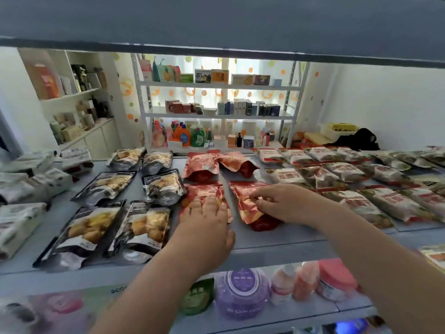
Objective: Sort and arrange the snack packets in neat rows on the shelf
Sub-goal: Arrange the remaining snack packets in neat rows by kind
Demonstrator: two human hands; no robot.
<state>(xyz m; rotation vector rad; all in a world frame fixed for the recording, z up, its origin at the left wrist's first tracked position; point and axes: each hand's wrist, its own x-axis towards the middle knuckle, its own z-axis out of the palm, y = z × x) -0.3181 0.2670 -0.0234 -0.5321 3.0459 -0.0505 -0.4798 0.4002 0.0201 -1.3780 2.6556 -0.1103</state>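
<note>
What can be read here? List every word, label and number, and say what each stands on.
"干": seemingly the last big red character on the white-and-red packets; the others are blurred.
Lettering on the purple tub: too blurred to read.
Small white print on the black packets: too small to read.
Gold pattern on the red packets: no legible text.
Labels on the far boxes: too small to read.
</note>
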